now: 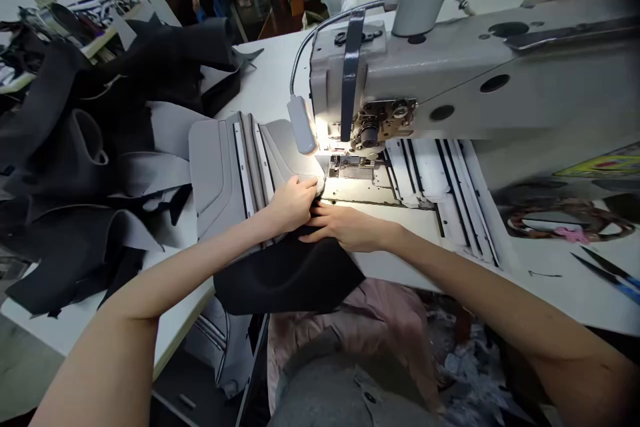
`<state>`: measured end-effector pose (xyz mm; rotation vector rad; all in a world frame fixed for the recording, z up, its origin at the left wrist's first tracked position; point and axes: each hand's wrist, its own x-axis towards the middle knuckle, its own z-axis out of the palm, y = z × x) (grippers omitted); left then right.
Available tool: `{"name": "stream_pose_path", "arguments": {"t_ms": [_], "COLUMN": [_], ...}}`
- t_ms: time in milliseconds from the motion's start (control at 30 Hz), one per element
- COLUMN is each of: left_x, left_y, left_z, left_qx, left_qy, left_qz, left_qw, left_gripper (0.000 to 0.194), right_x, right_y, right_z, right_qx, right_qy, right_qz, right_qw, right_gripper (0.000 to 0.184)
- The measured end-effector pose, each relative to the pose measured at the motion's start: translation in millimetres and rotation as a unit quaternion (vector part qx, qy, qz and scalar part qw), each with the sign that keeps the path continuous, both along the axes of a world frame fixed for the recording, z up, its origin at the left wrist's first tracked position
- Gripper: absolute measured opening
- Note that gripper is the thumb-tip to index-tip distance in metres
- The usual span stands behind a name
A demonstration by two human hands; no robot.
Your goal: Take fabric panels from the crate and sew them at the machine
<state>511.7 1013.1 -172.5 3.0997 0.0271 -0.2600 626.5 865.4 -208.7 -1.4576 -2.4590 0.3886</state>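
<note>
Just beyond fingertips, lit needle of grey industrial sewing machine [450, 73]: left hand [293, 203] pinching grey padded panel [220, 167], right hand [345, 227] flat, fingers together, on black fabric piece [285, 277]; layers may slip, fingers creep under needle.

Both arms are bare all the way up, no sleeves, no gloves, nothing on the wrists that I can see. Left hand [293, 203] and right hand [345, 227] have no rings visible (fingers partly tucked). Grey garment [345, 393] over the lap.
</note>
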Motion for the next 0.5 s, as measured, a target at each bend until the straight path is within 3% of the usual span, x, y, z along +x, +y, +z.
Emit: {"name": "stream_pose_path", "arguments": {"t_ms": [67, 233, 500], "left_x": [-0.4, 4.6, 11.9], "left_y": [-1.6, -4.6, 2.4], "left_z": [-0.8, -10.2, -5.4], "left_qx": [0.005, 0.046, 0.057], "left_qy": [-0.004, -0.041, -0.005], "left_qz": [0.034, 0.106, 0.040], "left_qw": [0.999, 0.992, 0.998], "left_gripper": [0.027, 0.049, 0.056], "right_x": [4.9, -5.2, -8.5], "right_y": [-5.9, -8.1, -6.3], "right_z": [-1.4, -16.3, -21.2], "right_qx": [0.019, 0.115, 0.139], "right_qy": [0.000, 0.007, -0.008], "right_qz": [0.006, -0.055, -0.084], "right_qw": [1.000, 0.992, 0.987], "right_gripper": [0.059, 0.039, 0.035]}}
